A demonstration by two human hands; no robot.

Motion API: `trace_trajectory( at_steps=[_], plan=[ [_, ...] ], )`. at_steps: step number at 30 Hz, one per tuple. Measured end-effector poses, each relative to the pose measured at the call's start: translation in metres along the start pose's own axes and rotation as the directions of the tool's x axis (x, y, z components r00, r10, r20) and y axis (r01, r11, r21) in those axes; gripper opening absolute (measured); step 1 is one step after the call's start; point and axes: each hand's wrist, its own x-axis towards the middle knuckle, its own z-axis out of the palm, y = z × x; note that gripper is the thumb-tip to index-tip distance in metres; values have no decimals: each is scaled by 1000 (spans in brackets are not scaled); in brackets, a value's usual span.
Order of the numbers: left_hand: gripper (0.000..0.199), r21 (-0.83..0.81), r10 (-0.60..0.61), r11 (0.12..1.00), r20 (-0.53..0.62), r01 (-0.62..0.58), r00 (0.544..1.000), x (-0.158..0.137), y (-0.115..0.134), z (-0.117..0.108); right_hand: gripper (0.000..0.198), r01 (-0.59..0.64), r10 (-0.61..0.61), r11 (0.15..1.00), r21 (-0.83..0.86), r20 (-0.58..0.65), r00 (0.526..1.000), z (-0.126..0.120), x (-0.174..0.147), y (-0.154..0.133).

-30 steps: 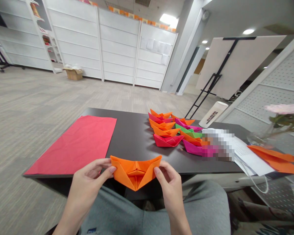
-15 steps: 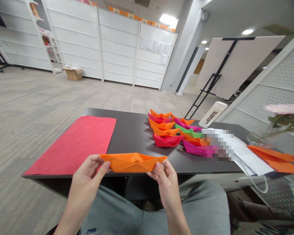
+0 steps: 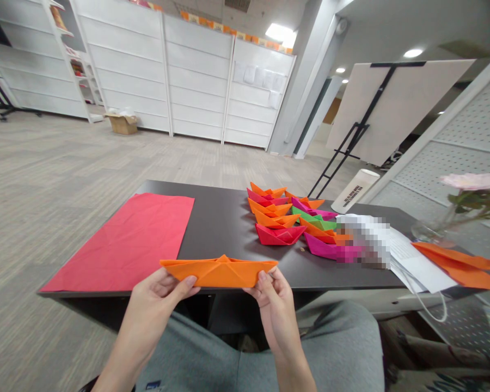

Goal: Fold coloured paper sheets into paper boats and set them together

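An orange paper boat (image 3: 224,273) is held level between my hands, just over the near edge of the dark table (image 3: 220,226). My left hand (image 3: 157,296) pinches its lower left side, thumb in front and fingers behind. At the right end my right hand (image 3: 274,296) grips it, thumb on the front face. The boat's small peak shows above its middle. Beyond it, two rows of folded paper boats stand on the table, among them a red boat (image 3: 281,234), a green boat (image 3: 313,219) and a magenta boat (image 3: 329,249).
Red paper (image 3: 126,239) lies flat on the table's left. White papers (image 3: 416,261) with a cord, an orange folded paper (image 3: 459,265), a white cylinder (image 3: 355,190) and a glass vase (image 3: 430,231) with pink flowers are at the right. My knees are under the table edge.
My left hand has shifted from the boat's left tip slightly inward and lower, leaving that tip free. The boat's front face has tilted a little; my right hand keeps its grip.
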Motion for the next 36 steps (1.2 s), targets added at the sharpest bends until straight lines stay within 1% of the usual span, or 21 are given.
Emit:
trace_trajectory(
  at_steps=[4, 6, 8, 9, 12, 14, 16, 18, 21, 23, 25, 28, 33, 36],
  plan=[
    [41, -28, -2, 1000, -34, 1, 999, 0, -4, 2, 27, 13, -11, 997, 71, -32, 999, 5, -2, 9],
    [41, -22, -2, 1000, -66, 0, 998, -1, -4, 3, 33, 9, -7, 998, 65, -17, 1000, 9, -6, 16],
    [40, -7, -5, 1000, -73, 4, 997, -3, -3, 6, 40, -10, 10, 1000, 11, 21, 1000, 14, -10, 21],
    [39, 3, -6, 1000, -59, 6, 998, -3, -2, 7, 41, -24, 25, 999, -24, 38, 999, 17, -12, 23],
    [36, 69, -12, 998, 30, 10, 999, -5, 0, 8, 36, -46, 52, 994, -101, 59, 997, 23, -16, 25],
    [30, 129, -7, 992, 75, -3, 997, -5, 0, 8, 35, -27, 36, 991, -130, 68, 997, 27, -17, 24],
    [25, 148, -5, 989, 74, -6, 997, -5, -2, 9, 33, 8, 2, 985, -170, 58, 998, 29, -17, 24],
    [26, 115, -35, 993, 35, 31, 999, -5, -4, 10, 29, 24, -19, 977, -210, 25, 1000, 29, -16, 24],
    [33, 55, -100, 993, -52, 103, 994, -4, -7, 11, 30, -20, 16, 981, -193, -23, 1000, 26, -14, 25],
    [37, 26, -102, 994, -102, 105, 989, -2, -9, 10, 35, -52, 46, 988, -149, -41, 998, 23, -11, 25],
    [38, -1, -92, 996, -125, 93, 988, 1, -12, 7, 38, -58, 52, 991, -122, -51, 997, 19, -8, 24],
    [40, -25, -85, 996, -110, 83, 990, 3, -15, 3, 37, -44, 38, 992, -120, -53, 998, 13, -4, 21],
    [46, -6, -49, 999, -49, 49, 998, 1, -17, 3, 39, -17, 8, 992, -122, -79, 997, 2, 2, 15],
    [49, 3, -44, 999, -31, 44, 999, -1, -17, 6, 37, -29, 27, 993, -114, -18, 999, -6, 4, 9]
  ],
)
